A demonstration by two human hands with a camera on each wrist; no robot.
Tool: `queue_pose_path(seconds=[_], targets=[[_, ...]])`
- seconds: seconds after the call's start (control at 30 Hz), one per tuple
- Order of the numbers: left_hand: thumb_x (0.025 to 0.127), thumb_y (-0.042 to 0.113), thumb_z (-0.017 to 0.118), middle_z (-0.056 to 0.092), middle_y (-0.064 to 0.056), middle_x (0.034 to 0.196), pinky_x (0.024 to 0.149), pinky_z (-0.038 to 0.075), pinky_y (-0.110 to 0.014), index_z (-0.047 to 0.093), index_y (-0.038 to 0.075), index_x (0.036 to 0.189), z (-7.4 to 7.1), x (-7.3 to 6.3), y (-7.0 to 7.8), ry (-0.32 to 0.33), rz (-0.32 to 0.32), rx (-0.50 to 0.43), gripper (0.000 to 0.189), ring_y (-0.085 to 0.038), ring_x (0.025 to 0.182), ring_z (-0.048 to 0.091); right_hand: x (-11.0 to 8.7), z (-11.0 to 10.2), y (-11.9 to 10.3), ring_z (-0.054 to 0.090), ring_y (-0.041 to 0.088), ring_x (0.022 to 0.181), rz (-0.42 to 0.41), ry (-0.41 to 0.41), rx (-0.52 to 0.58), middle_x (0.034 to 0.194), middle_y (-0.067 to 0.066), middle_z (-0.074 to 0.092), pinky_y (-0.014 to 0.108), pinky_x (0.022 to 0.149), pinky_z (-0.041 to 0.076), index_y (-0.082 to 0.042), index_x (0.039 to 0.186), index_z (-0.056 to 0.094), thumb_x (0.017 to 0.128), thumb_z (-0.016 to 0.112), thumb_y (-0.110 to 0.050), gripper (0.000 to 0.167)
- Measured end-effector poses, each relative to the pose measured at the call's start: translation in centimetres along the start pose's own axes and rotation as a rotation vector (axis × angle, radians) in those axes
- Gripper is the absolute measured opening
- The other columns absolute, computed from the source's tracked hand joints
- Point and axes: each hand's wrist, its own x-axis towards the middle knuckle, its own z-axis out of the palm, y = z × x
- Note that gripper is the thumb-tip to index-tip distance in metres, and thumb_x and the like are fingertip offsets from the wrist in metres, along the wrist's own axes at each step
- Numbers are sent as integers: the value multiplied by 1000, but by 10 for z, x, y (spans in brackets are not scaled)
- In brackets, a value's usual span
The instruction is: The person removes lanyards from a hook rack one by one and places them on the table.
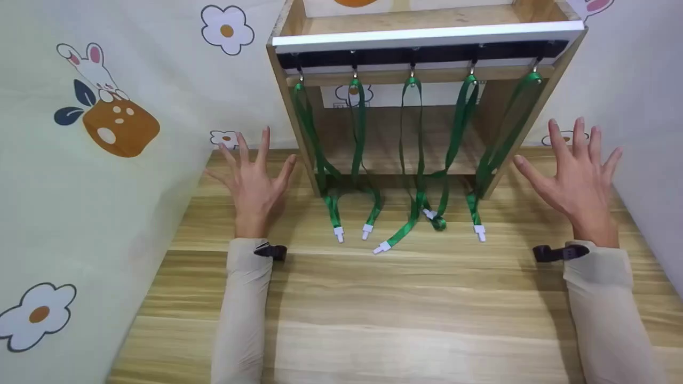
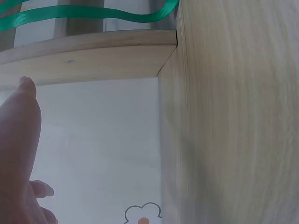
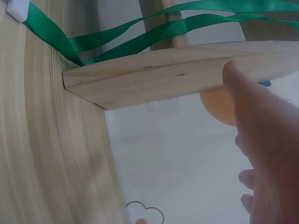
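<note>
A wooden shelf unit (image 1: 421, 74) stands at the back middle in the head view. From hooks on its dark strip (image 1: 448, 52) hang several green lanyards (image 1: 461, 120), their white plastic clips (image 1: 479, 232) lying on the tabletop. To the left of the shelf my left hand (image 1: 255, 184) has its fingers spread and holds nothing. My right hand (image 1: 577, 181) is spread likewise on the other side. In the left wrist view, the left thumb (image 2: 21, 126) overlaps the shelf's side panel (image 2: 112, 60); in the right wrist view, the right thumb (image 3: 243, 88) overlaps the opposite panel (image 3: 154, 81).
Below is a wood-grain tabletop (image 1: 405, 320). Pale cloth walls (image 1: 176, 64) printed with flowers and rabbits enclose it at the back and sides. One lanyard clip (image 1: 429, 214) lies tangled beside a folded green strap near the shelf's foot.
</note>
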Motion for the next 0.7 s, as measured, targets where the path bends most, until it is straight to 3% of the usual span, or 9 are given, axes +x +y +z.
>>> queue_pose_path(seconds=[0.3,0.37,0.5,0.53,0.6,0.63,0.7], targets=[[94,94,33,5,-12,184,117,-12,-93,11,55,170,-1,2,3,11,-5,-16,88,-51,167,-8,-2,-1,-4,-6,46,170,-1,43,26,184,15,-1,78,127,-21,-30,174,22,98,52,-78,95],[98,89,37,12,-14,183,120,-8,-91,16,51,171,-2,3,4,36,11,-45,85,-50,168,-3,-3,-2,-7,3,47,170,-5,79,51,183,17,7,79,130,-11,-28,173,28,100,54,-74,90],[107,71,47,33,-18,177,130,6,-82,33,37,171,-6,2,9,135,65,-172,73,-44,168,22,-5,-4,-18,33,47,162,-14,196,125,176,17,35,77,130,23,-23,166,45,104,60,-60,74],[109,66,49,38,-17,175,132,13,-78,37,34,169,-7,2,11,161,84,-224,70,-42,166,29,-5,-4,-22,42,46,156,-16,233,145,171,16,45,73,126,34,-22,163,50,104,61,-56,69],[111,55,54,48,-14,169,135,27,-65,46,25,166,-10,2,16,210,140,-348,63,-35,159,44,-6,-6,-30,58,41,144,-19,306,183,158,14,61,48,117,52,-20,155,60,105,64,-49,59],[111,50,56,52,-11,167,133,36,-58,49,22,164,-12,2,19,224,172,-418,59,-32,154,51,-6,-7,-35,65,38,135,-26,343,210,149,14,68,34,109,56,-17,149,65,105,66,-46,53],[112,39,61,59,-8,161,123,52,-46,54,16,160,-13,2,25,238,244,-560,54,-25,143,62,-7,-9,-45,73,22,116,-40,404,251,130,12,78,9,90,51,-15,137,74,104,69,-40,42]])
